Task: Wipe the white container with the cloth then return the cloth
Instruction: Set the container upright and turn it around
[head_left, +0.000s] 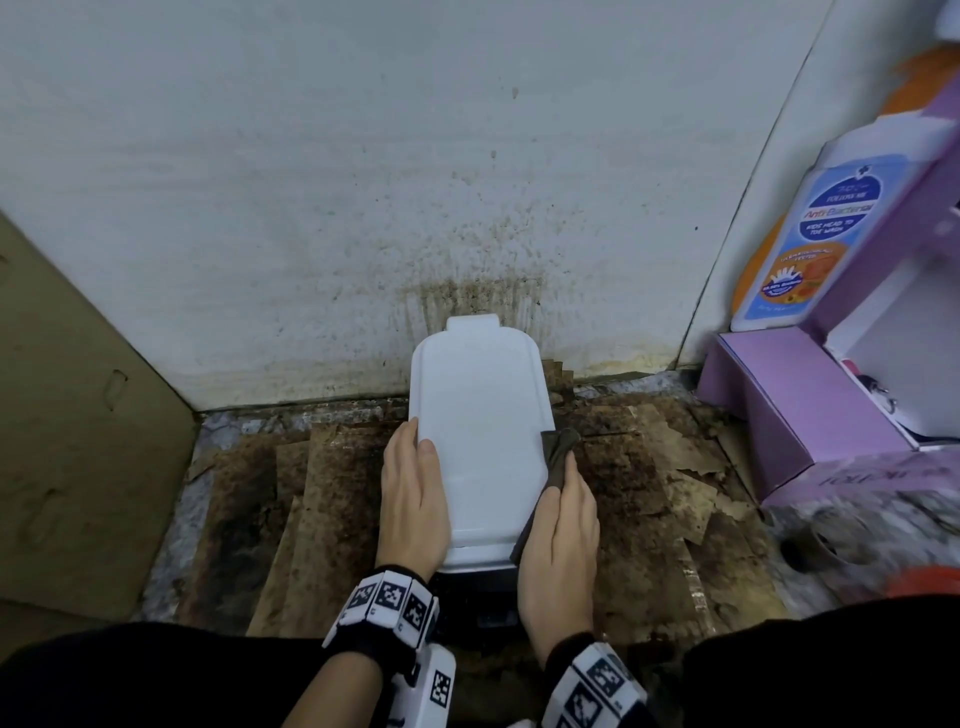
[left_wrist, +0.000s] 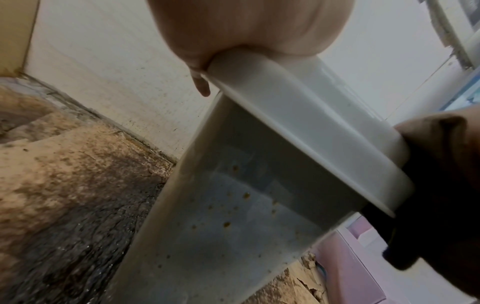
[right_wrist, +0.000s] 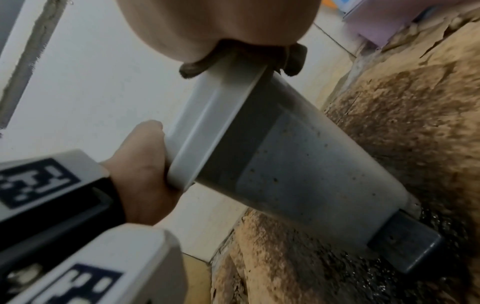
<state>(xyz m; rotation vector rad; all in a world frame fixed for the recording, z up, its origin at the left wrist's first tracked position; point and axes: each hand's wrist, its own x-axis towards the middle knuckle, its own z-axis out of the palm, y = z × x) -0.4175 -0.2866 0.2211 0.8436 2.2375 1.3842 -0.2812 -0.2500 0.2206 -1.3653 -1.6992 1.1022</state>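
The only readable wording stands on the label of the white bottle (head_left: 810, 228) by the right edge of the head view. Its blue badge reads "FOLLOW ME", below it "Anti-Bacterial", then "KIDS HEAD TO TOE WASH". The orange part's small print is too blurred to read. The purple box (head_left: 795, 415) below shows dim, unreadable lettering.

The left hand (left_wrist: 249, 26) grips the rim of the white plastic container's lid (left_wrist: 306, 131) from above, one fingertip hanging past the edge. Below the lid, the tall translucent white plastic container (left_wrist: 221, 216) shows brown specks. A dark brown cloth (left_wrist: 441, 185) presses against the lid's far end. The stained, peeling brown floor (left_wrist: 64, 185) meets a white wall (left_wrist: 109, 72).
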